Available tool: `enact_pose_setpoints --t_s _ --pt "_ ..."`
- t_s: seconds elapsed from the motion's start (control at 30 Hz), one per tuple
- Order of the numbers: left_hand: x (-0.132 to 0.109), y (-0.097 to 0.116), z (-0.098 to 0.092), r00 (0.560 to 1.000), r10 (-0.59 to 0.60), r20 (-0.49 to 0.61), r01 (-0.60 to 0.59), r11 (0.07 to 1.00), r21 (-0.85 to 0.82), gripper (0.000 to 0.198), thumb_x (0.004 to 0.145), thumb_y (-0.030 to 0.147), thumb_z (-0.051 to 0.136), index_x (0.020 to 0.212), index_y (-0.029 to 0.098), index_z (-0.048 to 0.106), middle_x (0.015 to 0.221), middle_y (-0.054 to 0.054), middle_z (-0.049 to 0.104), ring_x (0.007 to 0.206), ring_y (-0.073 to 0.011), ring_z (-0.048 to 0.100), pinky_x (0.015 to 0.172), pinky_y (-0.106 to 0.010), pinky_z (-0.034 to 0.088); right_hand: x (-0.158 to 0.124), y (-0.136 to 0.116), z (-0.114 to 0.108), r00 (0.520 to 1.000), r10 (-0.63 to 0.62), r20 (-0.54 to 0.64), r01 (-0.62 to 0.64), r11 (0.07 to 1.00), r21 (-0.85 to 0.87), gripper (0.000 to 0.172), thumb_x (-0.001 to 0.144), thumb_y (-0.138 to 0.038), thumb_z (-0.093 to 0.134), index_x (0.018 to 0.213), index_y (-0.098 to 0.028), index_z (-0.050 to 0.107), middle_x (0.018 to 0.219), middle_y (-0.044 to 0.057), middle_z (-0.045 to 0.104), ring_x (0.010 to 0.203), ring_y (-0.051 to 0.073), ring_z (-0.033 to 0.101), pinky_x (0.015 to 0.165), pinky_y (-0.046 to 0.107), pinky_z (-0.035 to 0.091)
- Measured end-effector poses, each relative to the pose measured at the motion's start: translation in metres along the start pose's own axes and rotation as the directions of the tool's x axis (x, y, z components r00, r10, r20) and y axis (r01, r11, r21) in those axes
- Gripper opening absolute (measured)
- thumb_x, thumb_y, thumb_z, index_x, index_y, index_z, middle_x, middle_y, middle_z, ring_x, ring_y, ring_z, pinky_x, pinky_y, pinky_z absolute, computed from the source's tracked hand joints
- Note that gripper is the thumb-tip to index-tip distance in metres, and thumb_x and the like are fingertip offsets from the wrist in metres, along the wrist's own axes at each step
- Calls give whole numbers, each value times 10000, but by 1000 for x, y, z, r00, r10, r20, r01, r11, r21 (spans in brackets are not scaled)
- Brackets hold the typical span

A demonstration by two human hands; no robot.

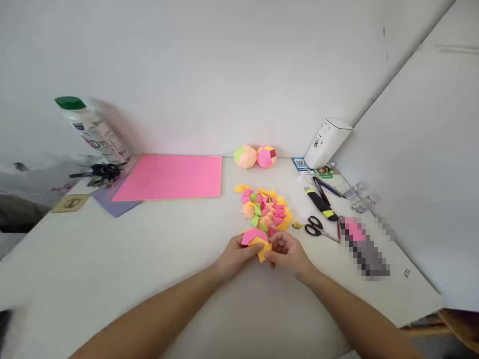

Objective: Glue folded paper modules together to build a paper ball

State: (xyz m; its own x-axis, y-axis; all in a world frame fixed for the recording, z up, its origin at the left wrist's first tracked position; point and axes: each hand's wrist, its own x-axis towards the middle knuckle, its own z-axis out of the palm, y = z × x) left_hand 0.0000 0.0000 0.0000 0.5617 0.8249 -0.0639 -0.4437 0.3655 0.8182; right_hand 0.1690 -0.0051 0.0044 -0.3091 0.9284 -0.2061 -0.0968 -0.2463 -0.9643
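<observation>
The wall (239,75) meets the back edge of the white table (149,249), whose left and right edges slant outward toward the viewer. Widest room runs left of the hands, from the pink sheet (168,177) down to the left edge; on the right, tools crowd a narrower strip. The sheet's back edge lies along the wall.

At back left stands a green-capped bottle (97,134); at back right, a white cylinder (325,144). What either holds cannot be seen. Small clear jars (361,204) sit by the right edge, contents too small to tell.

A pile (267,209) of folded papers lies just beyond the hands, two paper balls (245,156) behind it. Scissors (315,227) rest right of the pile.

The left hand (235,257) and right hand (291,254) each pinch the pink-and-yellow paper piece (255,236), thumbs on its yellow flap, at the pile's near side.
</observation>
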Motion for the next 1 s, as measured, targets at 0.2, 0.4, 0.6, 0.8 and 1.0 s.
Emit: enact_pose_setpoints --t_s 0.2,0.4,0.6,0.8,1.0 --pt "0 3 2 999 -26 20 26 999 -25 177 818 282 570 807 122 647 704 -70 667 668 -209 629 714 -377 469 -1 0 0 1000 25 -2 -25 1000 13 336 629 -257 770 786 -187 481 588 -51 627 469 97 587 469 230 490" --pt "-1 7 2 999 -50 19 50 999 -1 171 812 284 576 813 127 642 683 -67 657 681 -228 638 735 -395 462 -1 -1 1 999 38 -5 -38 998 42 329 630 -247 771 777 -183 485 605 -39 638 499 111 608 482 240 500" --pt "-3 7 1 999 -44 32 43 998 37 165 813 284 571 798 134 637 707 -72 658 701 -229 633 756 -405 459 -3 -1 1 999 38 -1 -38 999 28 320 640 -247 767 773 -183 483 600 -37 633 507 114 609 501 251 505" --pt "-3 7 -1 998 -9 68 5 998 56 140 791 257 592 822 138 659 739 -61 631 720 -214 607 761 -405 467 -3 -3 1 1000 11 4 -10 999 -35 280 651 -267 760 777 -176 527 669 -23 624 544 112 609 524 255 505" --pt "-4 6 -1 999 5 43 -11 992 122 109 765 242 623 782 144 668 765 -43 609 763 -186 578 769 -347 456 -3 -2 -1 999 -29 41 31 997 -66 213 684 -307 733 725 -173 574 675 -5 612 599 112 587 559 249 481"
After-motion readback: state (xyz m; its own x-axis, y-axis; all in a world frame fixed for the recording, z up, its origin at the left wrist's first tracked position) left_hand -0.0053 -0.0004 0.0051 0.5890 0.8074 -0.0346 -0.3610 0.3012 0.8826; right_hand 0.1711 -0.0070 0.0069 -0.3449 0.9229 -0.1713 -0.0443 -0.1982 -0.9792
